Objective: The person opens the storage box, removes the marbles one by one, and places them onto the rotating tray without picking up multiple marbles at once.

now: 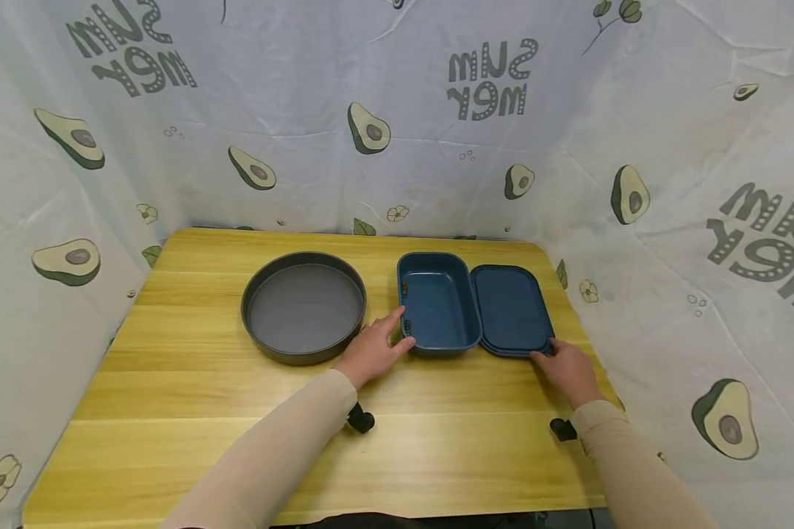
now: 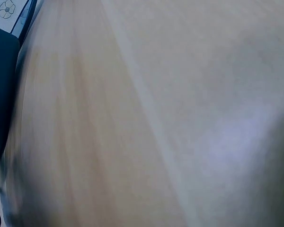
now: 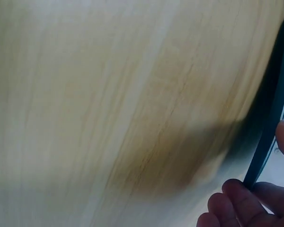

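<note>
A deep blue rectangular container (image 1: 442, 312) stands upright and uncovered on the table. My left hand (image 1: 373, 349) is at its front left corner, the thumb and forefinger spread and fairly straight against the outside. Two small dark patches show along the container's left inner wall. Beside it on the right lies a matching flat blue lid (image 1: 512, 308), its left edge right along the container. My right hand (image 1: 565, 367) pinches the lid's front right corner. The right wrist view shows the lid's thin edge (image 3: 270, 123) between thumb and fingers, with a shadow on the wood below.
A round grey pan (image 1: 304, 308) stands left of the container, its right side close to my left wrist. The wooden table (image 1: 192, 411) ends at a printed avocado curtain (image 1: 304, 132) behind and on both sides.
</note>
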